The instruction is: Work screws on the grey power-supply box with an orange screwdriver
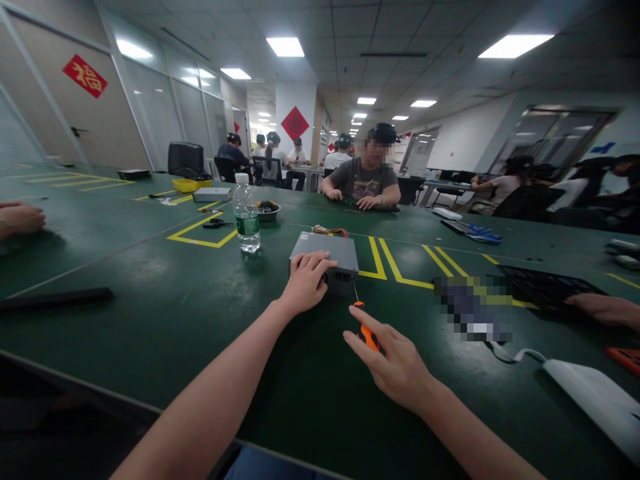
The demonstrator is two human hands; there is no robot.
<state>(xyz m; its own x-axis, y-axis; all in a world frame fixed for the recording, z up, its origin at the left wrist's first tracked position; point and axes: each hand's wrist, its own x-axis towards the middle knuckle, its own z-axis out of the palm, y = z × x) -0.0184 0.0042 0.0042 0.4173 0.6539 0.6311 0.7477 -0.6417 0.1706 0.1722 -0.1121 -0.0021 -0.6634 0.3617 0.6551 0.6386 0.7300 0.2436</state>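
Observation:
A grey metal computer power supply (333,248) lies flat on the green table before me, its coloured wires bunched at the far side. My left hand (307,283) lies over its near left part, fingers across the top and thumb down by the front edge, holding it. My right hand (387,353) has a screwdriver (369,335) with an orange and black handle. Its shaft points up at the near right face of the box; the tip's exact contact I cannot make out. Index finger and thumb are somewhat apart around the handle.
A water bottle (247,217) stands left of the box, near a metal bowl (269,212) of small parts. A white device (595,400) with a cable lies right. Another person's hand (607,310) is at a black panel (545,287); a co-worker (367,177) sits opposite.

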